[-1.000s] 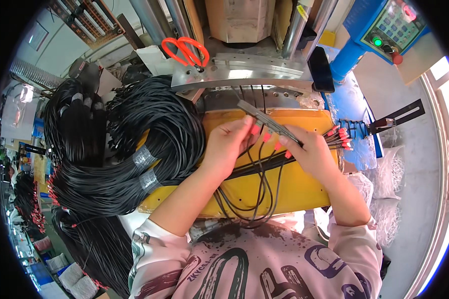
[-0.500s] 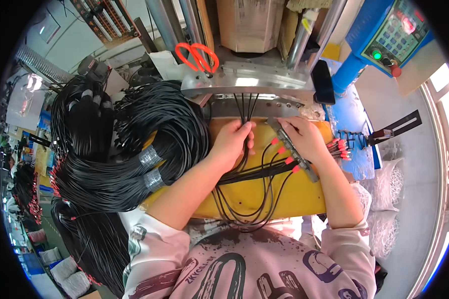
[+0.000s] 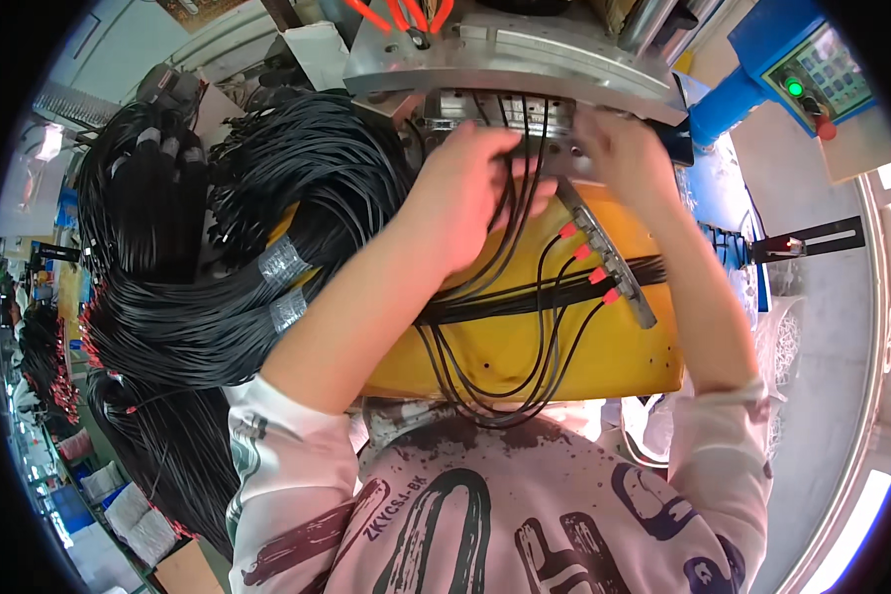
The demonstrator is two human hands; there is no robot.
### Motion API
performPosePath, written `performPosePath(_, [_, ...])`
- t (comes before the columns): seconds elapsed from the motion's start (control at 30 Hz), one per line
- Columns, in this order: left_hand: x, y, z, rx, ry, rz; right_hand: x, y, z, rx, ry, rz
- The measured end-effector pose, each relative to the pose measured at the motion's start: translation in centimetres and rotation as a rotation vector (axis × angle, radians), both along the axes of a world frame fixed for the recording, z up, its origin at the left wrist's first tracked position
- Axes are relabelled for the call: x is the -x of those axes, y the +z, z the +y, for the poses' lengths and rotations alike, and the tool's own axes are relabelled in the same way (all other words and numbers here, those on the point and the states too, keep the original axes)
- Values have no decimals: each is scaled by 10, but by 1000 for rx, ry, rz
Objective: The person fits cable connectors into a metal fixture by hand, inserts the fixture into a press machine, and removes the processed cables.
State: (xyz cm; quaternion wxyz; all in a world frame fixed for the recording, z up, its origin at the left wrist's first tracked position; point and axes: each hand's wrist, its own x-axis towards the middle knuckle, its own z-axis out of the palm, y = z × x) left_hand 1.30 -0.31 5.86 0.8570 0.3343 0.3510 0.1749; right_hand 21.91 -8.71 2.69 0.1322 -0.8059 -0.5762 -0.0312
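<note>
Several black cables point(image 3: 528, 148) hang out of the metal mould point(image 3: 455, 107) under the press, curving down over the yellow surface point(image 3: 525, 356). My left hand point(image 3: 460, 198) is at these cables, its slightly blurred fingers apart and partly behind them, not closed round them. My right hand point(image 3: 629, 163) is raised at the mould's right side; motion smears its fingers. Below it, a slim metal bar point(image 3: 614, 262) rests tilted on the yellow surface, apart from both hands. Red-tipped cable ends point(image 3: 596, 274) sit along its left edge.
Large bundles of black cable point(image 3: 198, 327) with clear tape lie at my left. Orange-handled scissors point(image 3: 418, 38) are on the metal press plate point(image 3: 564, 59) ahead. A blue control box point(image 3: 807, 74) with a lit green button stands at the far right, beside a slotted black bracket point(image 3: 812, 243).
Both hands have moved forward toward the mould. My left hand has loosened from the hanging cables. My right hand has let go of the metal bar. The view has shifted downward.
</note>
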Motion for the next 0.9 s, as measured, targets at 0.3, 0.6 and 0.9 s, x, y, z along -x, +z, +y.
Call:
performPosePath(0.3, [-58,-37,47,-365,16,-236,-108,-69,85,-814,-120,1627])
performPosePath(0.6, [45,-21,-28,-24,-299,-6,-6,-13,-4,-326,-166,659])
performPosePath(0.9, [103,-4,-3,-530,213,114,21,-15,-12,-258,-27,226])
